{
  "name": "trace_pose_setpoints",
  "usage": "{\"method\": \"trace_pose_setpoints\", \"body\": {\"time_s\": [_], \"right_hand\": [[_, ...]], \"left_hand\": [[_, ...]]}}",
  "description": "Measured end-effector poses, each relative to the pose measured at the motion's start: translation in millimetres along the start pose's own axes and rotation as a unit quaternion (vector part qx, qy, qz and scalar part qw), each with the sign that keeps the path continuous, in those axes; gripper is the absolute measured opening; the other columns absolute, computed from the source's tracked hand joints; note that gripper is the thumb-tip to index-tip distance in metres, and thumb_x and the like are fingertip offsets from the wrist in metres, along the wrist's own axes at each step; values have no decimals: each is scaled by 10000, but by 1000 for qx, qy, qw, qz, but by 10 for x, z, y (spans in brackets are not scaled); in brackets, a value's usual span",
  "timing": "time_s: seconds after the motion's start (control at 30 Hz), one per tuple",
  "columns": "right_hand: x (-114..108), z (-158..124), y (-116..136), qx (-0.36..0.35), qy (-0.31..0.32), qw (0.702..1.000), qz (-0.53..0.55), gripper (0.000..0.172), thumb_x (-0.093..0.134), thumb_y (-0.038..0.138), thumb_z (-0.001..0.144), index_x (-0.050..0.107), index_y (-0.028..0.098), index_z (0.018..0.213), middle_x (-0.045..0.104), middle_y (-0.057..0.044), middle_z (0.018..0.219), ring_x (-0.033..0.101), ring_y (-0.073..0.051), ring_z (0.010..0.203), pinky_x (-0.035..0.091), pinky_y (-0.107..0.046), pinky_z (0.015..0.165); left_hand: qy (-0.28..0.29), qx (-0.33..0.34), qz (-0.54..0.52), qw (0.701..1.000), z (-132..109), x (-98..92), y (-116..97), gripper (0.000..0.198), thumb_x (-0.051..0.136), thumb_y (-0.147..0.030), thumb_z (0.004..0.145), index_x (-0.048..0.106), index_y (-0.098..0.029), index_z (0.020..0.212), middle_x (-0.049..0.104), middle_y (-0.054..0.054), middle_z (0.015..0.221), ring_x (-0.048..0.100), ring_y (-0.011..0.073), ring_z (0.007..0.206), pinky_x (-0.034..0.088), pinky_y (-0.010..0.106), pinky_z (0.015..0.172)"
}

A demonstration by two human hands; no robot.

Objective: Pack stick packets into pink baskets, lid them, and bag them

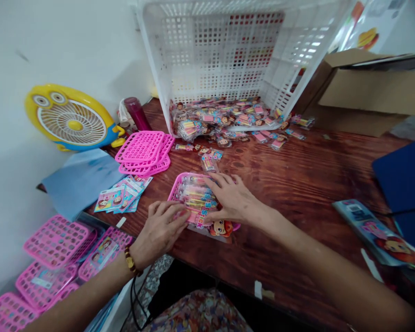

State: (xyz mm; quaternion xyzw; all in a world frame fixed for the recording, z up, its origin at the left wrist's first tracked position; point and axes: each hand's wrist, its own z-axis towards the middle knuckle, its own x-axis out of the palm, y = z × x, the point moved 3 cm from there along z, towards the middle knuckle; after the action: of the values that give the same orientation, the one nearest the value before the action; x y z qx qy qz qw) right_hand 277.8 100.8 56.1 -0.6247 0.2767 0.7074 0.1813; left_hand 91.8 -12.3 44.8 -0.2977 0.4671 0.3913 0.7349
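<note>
1. Head view: your right hand (233,198) spreads open over glossy, clear-wrapped packets (195,192), apparently steadying them in the pink basket (173,188) on the wood-grained tabletop (293,184).
2. Your left hand (164,223) curls at the basket's left; whether it grips is unclear.
3. The latticed plastic white crate (224,60) faces you, presumably for easy reach.

Two hands (163,227) (234,200); one fan (75,124)

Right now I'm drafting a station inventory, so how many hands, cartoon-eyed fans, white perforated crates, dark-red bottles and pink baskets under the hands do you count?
Hands: 2, left hand and right hand
Cartoon-eyed fan: 1
White perforated crate: 1
Dark-red bottle: 1
Pink basket: 1
Total: 6
</note>
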Motion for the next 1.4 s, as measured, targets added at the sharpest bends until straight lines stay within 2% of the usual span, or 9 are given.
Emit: {"method": "trace_pose_setpoints", "body": {"time_s": [0.17, 0.4, 0.67, 0.83, 1.0, 1.07, 1.17, 1.27, 1.4], "right_hand": [[16, 12, -9, 10, 5, 1000, 0, 1084, 688, 720, 672, 298, 136, 1499, 340, -212, 1530, 326, -399, 1367, 337, -601, 1044], [80, -36, -4, 10, -36, 999, -25, 896, 689, 559, 766, 332, 148, 1478, 362, -188, 1521, 353, -365, 1331, 343, -537, 1022], [105, -64, 16, 17, -58, 998, -30, 919, 661, 588, 787, 286, 143, 1498, 386, -199, 1489, 371, -369, 1292, 308, -521, 1010], [82, -63, -106, 3, -55, 998, 39, 948, 609, 688, 786, 283, 160, 1503, 381, -189, 1507, 397, -362, 1297, 306, -530, 1028], [46, -14, -249, 84, -64, 984, 144, 578, 400, 509, 986, 364, 181, 1460, 501, -134, 1436, 476, -273, 1265, 370, -449, 994], [40, 2, -228, 90, -72, 985, 126, 432, 399, 386, 1008, 472, 180, 1381, 576, -114, 1359, 513, -263, 1217, 381, -433, 974], [48, 10, -166, 70, -76, 991, 83, 340, 424, 269, 998, 549, 183, 1303, 636, -96, 1273, 556, -244, 1138, 397, -400, 956], [91, 27, -158, 76, -28, 995, 64, 333, 391, 193, 988, 572, 214, 1267, 663, -78, 1215, 597, -218, 1070, 444, -343, 889], [137, 88, -130, 74, 57, 996, 6, 342, 405, 138, 946, 590, 185, 1230, 665, -97, 1166, 616, -252, 1049, 479, -341, 786]], "left_hand": [[-4, -34, 43, 999, -76, -21, 25, 301, 557, -207, 934, 588, -217, 1233, 618, 95, 1073, 504, 240, 966, 368, 401, 806], [-42, 72, -22, 996, -180, 62, 60, 308, 537, -91, 919, 572, -171, 1215, 679, 68, 1064, 556, 197, 1007, 388, 387, 906], [30, -44, 26, 998, -51, 33, 53, 410, 602, -386, 914, 559, -202, 1279, 641, 79, 1252, 479, 305, 1250, 245, 555, 1099], [48, -60, -15, 997, 0, 2, 79, 190, 523, -314, 967, 612, -202, 1092, 680, 33, 1016, 606, 196, 967, 291, 492, 1048], [-31, -76, -26, 996, 28, 3, 97, 63, 587, -255, 926, 593, -195, 909, 632, 25, 890, 564, 197, 881, 371, 445, 900], [-88, -78, -36, 992, 68, -17, 98, 63, 607, -206, 906, 584, -195, 963, 614, 46, 952, 555, 203, 919, 396, 432, 877], [-129, -69, -71, 987, 200, 7, 99, 286, 593, -184, 907, 533, -180, 1186, 562, 121, 1188, 522, 241, 1128, 443, 433, 940], [-83, -44, -68, 993, 368, 138, 98, 442, 560, -247, 936, 446, -177, 1357, 488, 152, 1381, 410, 282, 1322, 408, 478, 1060], [-13, -36, -37, 999, 472, 314, 126, 365, 513, -320, 965, 531, -201, 1309, 582, 96, 1335, 425, 275, 1326, 390, 494, 1091]]}}
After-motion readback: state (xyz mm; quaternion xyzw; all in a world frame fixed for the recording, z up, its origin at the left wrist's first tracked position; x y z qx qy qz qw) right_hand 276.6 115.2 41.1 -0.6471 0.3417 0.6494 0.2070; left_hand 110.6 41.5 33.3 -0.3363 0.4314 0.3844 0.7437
